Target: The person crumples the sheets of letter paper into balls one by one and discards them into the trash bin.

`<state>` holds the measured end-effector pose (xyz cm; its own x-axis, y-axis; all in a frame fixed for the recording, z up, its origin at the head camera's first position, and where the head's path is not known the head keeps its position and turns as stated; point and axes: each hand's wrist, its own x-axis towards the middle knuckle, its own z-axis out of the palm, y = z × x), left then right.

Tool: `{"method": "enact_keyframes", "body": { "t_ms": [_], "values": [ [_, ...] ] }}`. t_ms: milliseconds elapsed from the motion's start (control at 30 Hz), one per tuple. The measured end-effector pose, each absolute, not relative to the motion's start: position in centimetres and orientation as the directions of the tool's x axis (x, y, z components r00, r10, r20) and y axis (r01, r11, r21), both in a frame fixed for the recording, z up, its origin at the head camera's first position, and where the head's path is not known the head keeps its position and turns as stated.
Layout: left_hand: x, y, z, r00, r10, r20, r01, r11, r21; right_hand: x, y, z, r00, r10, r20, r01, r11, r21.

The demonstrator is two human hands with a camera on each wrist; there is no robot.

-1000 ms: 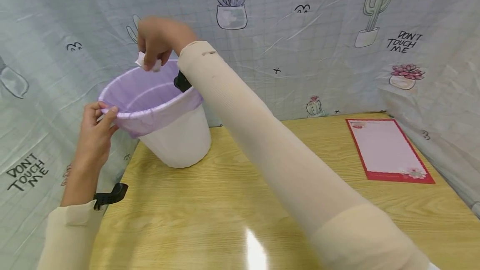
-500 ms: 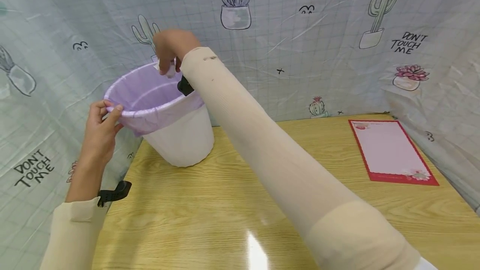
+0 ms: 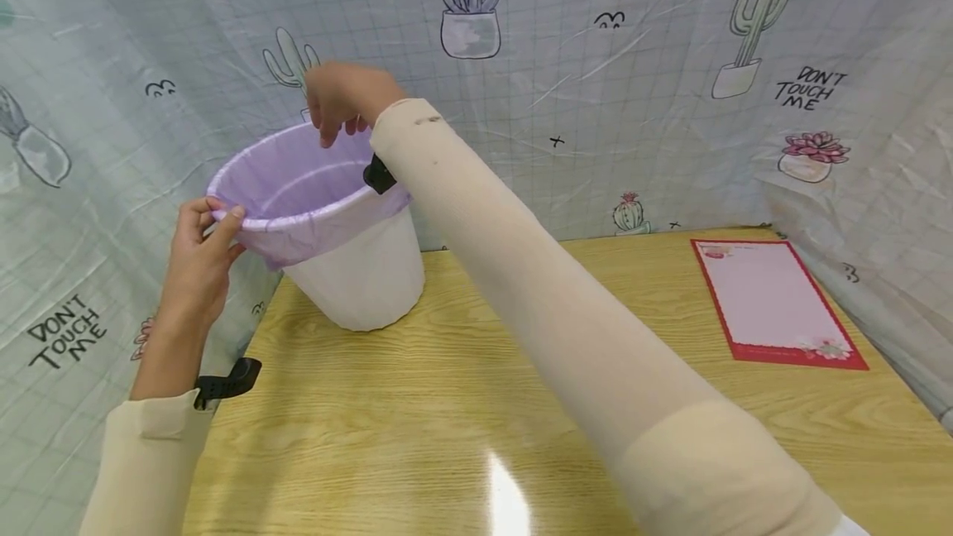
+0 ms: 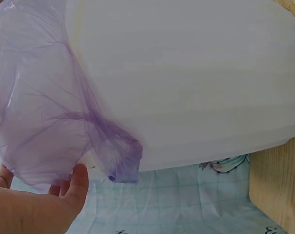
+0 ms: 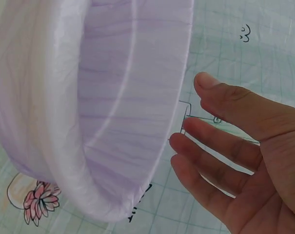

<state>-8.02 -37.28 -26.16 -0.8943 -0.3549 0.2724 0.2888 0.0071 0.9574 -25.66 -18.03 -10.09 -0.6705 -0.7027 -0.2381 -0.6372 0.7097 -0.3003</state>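
A white trash bin [image 3: 365, 279] stands on the table at the left, with a purple trash bag [image 3: 298, 242] folded over its rim. At the near left of that rim, my left hand [image 3: 197, 263] pinches the bin's edge through the bag. The left wrist view shows the loose bag bunched beside the thumb [image 4: 80, 185]. Above the far side of the bin's opening hovers my right hand [image 3: 346, 98]. In the right wrist view its fingers [image 5: 213, 151] are spread loosely, with nothing between them. The bottom of the bin is hidden.
A red-bordered sheet of paper [image 3: 778, 300] lies at the right of the wooden table [image 3: 387, 420]. Cloth printed with cacti [image 3: 551, 89] hangs behind the table and along its sides. A black strap [image 3: 227, 383] is on the left wrist.
My right hand held a crumpled white piece of paper above the bin, moved slightly right and down, then let it go; the paper is out of sight. My left hand keeps its grip.
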Motion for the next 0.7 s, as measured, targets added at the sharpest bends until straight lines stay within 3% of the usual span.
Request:
{"method": "enact_keyframes", "body": {
  "t_ms": [200,433,700],
  "values": [
    [-8.0,-37.2,-26.1,-0.896,-0.366,0.253,0.276,-0.013,0.961,-26.2,-17.6,-10.5,-0.613,-0.769,-0.184,-0.737,0.64,-0.219],
    [-8.0,-36.8,-26.2,-0.886,-0.416,0.205,0.23,-0.01,0.973,-27.1,-15.2,-10.4,-0.492,-0.87,0.012,-0.864,0.487,-0.126],
    [-7.8,-36.9,-25.9,-0.887,-0.413,0.205,0.209,0.035,0.977,-26.4,-9.1,-10.3,-0.451,-0.875,0.174,-0.892,0.439,-0.103]
  ]
}}
